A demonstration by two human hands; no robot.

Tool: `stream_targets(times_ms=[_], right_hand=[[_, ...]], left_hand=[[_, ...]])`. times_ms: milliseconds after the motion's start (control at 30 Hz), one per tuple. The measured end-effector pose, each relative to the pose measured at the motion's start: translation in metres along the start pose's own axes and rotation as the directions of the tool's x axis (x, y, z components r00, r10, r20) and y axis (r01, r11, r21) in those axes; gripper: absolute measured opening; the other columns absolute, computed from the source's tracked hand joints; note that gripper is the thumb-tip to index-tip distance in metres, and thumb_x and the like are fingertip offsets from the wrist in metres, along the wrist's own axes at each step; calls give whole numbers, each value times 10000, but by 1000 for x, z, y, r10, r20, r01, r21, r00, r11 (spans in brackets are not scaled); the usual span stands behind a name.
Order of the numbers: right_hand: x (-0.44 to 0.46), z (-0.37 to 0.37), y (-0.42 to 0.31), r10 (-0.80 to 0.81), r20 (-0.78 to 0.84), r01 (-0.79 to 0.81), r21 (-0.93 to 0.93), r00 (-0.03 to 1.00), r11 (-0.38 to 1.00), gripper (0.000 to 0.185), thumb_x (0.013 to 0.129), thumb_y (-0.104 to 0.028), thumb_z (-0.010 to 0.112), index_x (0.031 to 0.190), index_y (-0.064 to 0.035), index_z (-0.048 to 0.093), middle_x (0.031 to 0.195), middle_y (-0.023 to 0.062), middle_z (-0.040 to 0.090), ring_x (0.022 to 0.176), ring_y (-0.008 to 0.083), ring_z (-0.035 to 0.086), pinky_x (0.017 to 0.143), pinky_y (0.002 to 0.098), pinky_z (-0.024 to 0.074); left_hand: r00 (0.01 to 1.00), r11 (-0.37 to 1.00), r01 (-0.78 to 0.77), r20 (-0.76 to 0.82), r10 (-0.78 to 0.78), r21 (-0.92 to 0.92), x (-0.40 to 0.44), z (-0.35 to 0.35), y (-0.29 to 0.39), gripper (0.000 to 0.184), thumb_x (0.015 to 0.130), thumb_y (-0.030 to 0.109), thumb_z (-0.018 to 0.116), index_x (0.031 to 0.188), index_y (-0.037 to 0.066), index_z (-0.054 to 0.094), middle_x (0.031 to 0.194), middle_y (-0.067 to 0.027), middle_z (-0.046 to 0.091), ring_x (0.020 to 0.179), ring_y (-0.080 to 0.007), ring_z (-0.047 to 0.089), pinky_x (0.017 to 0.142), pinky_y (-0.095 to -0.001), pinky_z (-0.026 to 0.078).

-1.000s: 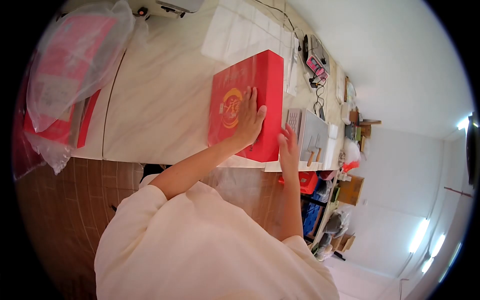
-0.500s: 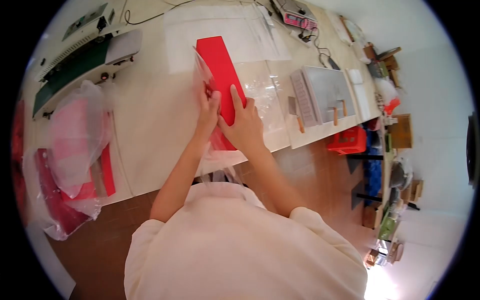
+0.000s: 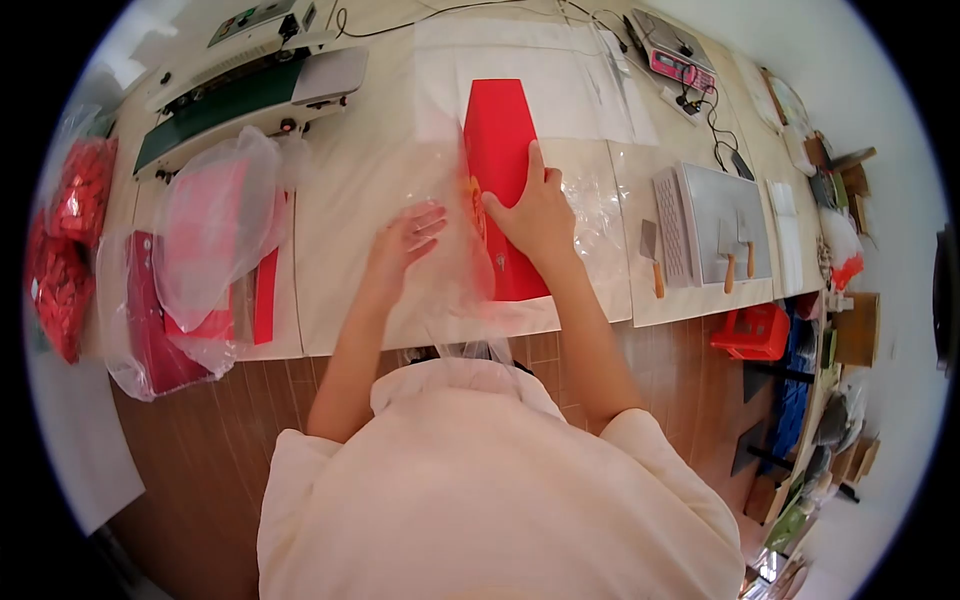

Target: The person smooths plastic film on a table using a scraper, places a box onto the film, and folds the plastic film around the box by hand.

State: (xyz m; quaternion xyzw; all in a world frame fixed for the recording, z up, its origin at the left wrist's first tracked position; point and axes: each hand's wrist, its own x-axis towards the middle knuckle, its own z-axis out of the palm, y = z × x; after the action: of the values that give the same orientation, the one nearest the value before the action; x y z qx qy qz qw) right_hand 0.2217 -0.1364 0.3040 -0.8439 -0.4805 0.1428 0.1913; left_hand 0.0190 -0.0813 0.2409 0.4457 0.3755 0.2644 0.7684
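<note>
A long red box (image 3: 497, 130) lies on the table in front of me, its far end pointing away. My right hand (image 3: 543, 222) spans the box, thumb on its left part and fingers along the right edge. My left hand (image 3: 405, 243) is apart from the box, off to its left, with fingers stretched and slightly blurred; I see nothing in it. Thin clear plastic film (image 3: 455, 290) hangs along the box's left side and near end. Gold-coloured marks show on the box's left face, partly behind the film.
To the left are a machine with a green belt (image 3: 225, 118) and plastic-wrapped pink and red packages (image 3: 205, 210). White sheets (image 3: 450, 65) lie behind the box. To the right are scrapers (image 3: 728, 262) on a metal-topped stack (image 3: 700, 195), a scale (image 3: 670, 45) and a red crate (image 3: 750, 335).
My left hand has come off the box and moved left, its fingers now spread. The box has turned straighter, with my right hand still on it. The camera view has shifted left.
</note>
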Motion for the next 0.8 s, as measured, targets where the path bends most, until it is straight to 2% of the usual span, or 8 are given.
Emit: stream_targets(times_ms=[67,300,367,433,600,667,700,800], right_hand=[[6,1,-4,1,17,-1,-25,1000,1000,990,792,-473,713,1553,-104,198,1274,264,496,1007,420,644,834,475,548],[10,-2,-8,26,19,-23,-124,999,992,986,795,-483,692,1555,-100,192,1284,225,517,1033,397,653,857,471,548],[12,-5,-8,35,37,-29,-152,999,988,984,783,-472,705,1547,-84,221,1302,231,528,1080,395,639,914,466,525],[17,-1,-1,-19,-28,14,-160,999,987,994,768,-463,712,1544,-85,220,1260,221,532,1032,380,652,865,468,540],[42,-19,30,-97,-81,83,-168,992,982,1068,731,-460,760,1532,0,223,1374,269,514,1163,376,611,972,443,498],[52,-39,40,-88,-88,80,-94,992,992,1058,725,-414,791,1511,48,253,1368,278,531,1204,343,596,1003,396,478],[56,-55,44,-64,-27,67,115,998,991,1017,728,-340,816,1494,64,284,1318,268,572,1203,308,596,1014,366,464],[48,-109,16,-162,59,147,203,985,968,979,730,-248,812,1507,35,289,1309,236,575,1206,275,583,1013,349,461]], left_hand=[[998,974,-10,-55,-3,-228,-9,-39,-10,485,1030,327,426,1396,13,473,1393,-141,566,1282,-258,545,1079,-396,420],[979,774,30,-138,-151,-632,-1,-200,-106,407,1044,259,397,1364,25,493,1356,-143,588,1239,-258,573,1040,-408,459],[928,757,51,-250,-277,-651,3,-233,-137,393,1038,247,404,1356,37,498,1326,-124,608,1204,-250,593,1003,-404,481],[909,743,55,-274,-313,-667,0,-259,-159,387,1032,244,415,1354,46,502,1316,-111,616,1186,-244,601,989,-392,484],[875,775,116,-306,-376,-621,7,-276,-165,372,1021,235,438,1345,73,519,1302,-85,630,1164,-224,614,941,-356,490],[871,822,154,-316,-375,-548,11,-282,-168,366,1024,238,432,1342,82,527,1305,-79,629,1172,-208,611,924,-349,488],[873,814,144,-315,-372,-562,13,-285,-170,366,1024,238,432,1342,82,527,1305,-79,629,1172,-208,611,924,-349,488],[857,791,176,-304,-416,-586,21,-287,-176,376,1029,257,419,1351,91,519,1326,-69,619,1194,-196,602,917,-354,489]])
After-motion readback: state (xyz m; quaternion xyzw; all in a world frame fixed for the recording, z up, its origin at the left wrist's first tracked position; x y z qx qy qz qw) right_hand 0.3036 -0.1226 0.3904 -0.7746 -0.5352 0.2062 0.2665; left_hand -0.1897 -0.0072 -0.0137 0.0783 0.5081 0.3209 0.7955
